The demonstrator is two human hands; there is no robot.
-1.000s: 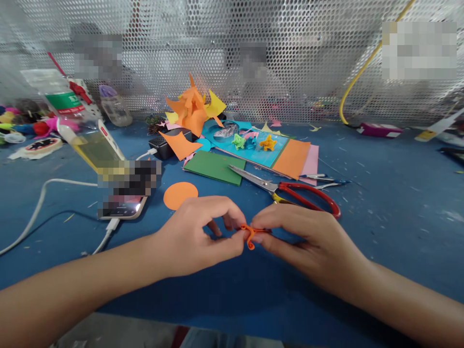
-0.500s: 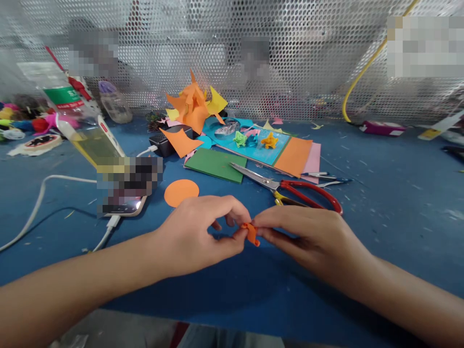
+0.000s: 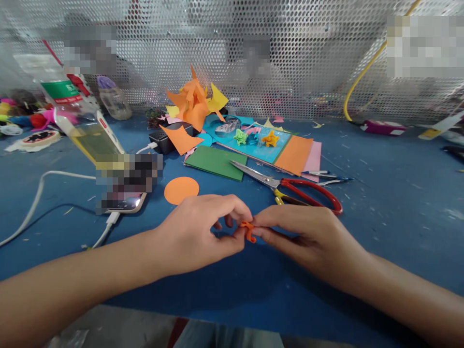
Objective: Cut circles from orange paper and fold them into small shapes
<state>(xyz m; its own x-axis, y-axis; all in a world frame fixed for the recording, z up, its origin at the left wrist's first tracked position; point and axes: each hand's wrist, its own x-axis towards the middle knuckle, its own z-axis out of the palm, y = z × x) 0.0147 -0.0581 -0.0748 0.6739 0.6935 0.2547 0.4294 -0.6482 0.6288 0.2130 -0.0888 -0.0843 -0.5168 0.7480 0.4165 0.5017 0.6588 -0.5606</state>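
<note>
Between my two hands is a small piece of orange paper (image 3: 249, 233), curled at its lower end. My left hand (image 3: 203, 234) pinches its left side with thumb and forefinger. From the other side, the thumb and fingertips of my right hand (image 3: 311, 237) are closed on it too. Past my left hand lies a flat orange paper circle (image 3: 181, 190). Red-handled scissors (image 3: 282, 186) lie just beyond my right hand, their tips over a green paper stack (image 3: 215, 162). Small folded paper shapes, a green one (image 3: 240, 137) and a yellow-orange one (image 3: 270, 138), sit on a blue sheet (image 3: 268, 152).
A phone (image 3: 126, 191) on a white charging cable leans at the left near a plastic bottle (image 3: 87, 130). Orange paper scraps (image 3: 192, 104) pile up by a black box (image 3: 170, 137). Pens (image 3: 329, 176) lie at right. Perforated metal (image 3: 308, 63) stands along the back.
Both hands stay pinched on the orange paper. Its curled lower end has turned slightly to the left. The view has shifted a little.
</note>
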